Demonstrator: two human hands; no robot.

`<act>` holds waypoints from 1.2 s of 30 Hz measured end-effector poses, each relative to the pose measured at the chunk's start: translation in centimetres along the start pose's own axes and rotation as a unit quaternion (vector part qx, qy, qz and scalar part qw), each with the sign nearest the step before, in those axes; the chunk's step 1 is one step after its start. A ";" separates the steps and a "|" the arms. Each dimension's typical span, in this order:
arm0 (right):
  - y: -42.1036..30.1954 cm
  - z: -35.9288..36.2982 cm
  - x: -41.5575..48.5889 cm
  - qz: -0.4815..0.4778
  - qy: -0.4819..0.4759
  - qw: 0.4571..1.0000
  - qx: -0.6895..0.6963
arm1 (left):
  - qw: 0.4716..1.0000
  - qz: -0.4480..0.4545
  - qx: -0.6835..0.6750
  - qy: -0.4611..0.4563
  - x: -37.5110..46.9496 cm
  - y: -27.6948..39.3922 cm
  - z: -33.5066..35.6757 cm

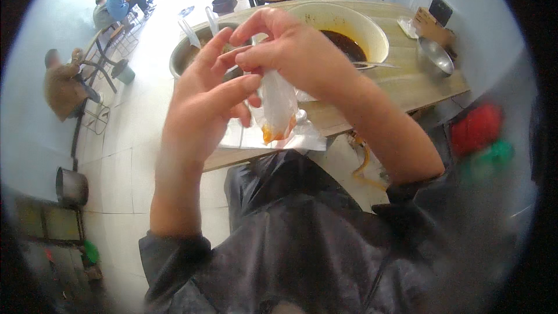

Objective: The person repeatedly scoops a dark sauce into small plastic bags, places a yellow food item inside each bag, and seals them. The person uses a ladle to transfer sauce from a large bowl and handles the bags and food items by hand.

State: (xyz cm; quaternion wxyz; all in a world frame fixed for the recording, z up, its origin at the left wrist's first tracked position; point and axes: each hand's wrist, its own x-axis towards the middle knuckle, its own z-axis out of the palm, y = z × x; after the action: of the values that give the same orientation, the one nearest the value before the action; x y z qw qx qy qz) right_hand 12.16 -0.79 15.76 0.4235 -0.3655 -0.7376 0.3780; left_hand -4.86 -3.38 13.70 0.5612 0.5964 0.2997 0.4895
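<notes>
A small clear plastic bag [277, 102] hangs from the fingers of my right hand [285, 48], with orange-red liquid pooled in its bottom corner. My right thumb and fingers pinch its gathered top. Close against it is my left hand [205, 100], fingers spread and curled around the bag's upper part; whether they grip it is hidden. Below the bag lie white plastic bags [305, 134] at the table's front edge. Behind my hands stand a large pale basin [375, 30] of dark brown liquid and a metal pot [176, 59] with upright light handles.
A spoon handle [379, 65] crosses the basin's near rim. On the wooden table [418, 87], a steel bowl [436, 56] and a cardboard box [429, 22] stand at right. Seated people [117, 2] are at far left. A dark apron [301, 226] covers my lap.
</notes>
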 end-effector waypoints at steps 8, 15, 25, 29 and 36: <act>-0.4 -4.0 -0.2 -0.057 -0.071 0.995 -0.038 | 0.963 -0.138 0.013 -0.231 2.3 -5.2 0.1; 0.0 -6.2 -0.5 -0.293 -0.039 0.829 -0.475 | 0.961 -0.186 -0.043 -0.198 0.5 -7.1 -2.0; 4.0 -3.3 0.5 -0.220 0.175 0.915 -0.290 | 0.972 -0.178 -0.072 -0.132 -1.1 -6.6 -2.3; 3.7 -3.6 -1.2 -0.002 0.007 0.998 0.058 | 0.933 -0.203 -0.282 -0.100 -1.3 -6.2 -1.4; -0.3 -6.3 -1.8 -0.374 0.042 0.867 -0.326 | 0.822 -0.195 -0.523 -0.109 -0.8 -5.9 0.0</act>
State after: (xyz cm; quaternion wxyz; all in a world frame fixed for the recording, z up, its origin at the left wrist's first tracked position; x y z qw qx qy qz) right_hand 18.43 -0.90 17.59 0.4206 -0.1948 -0.8819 -0.0863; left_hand -4.03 -2.97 7.82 0.9015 0.1916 0.0454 0.3855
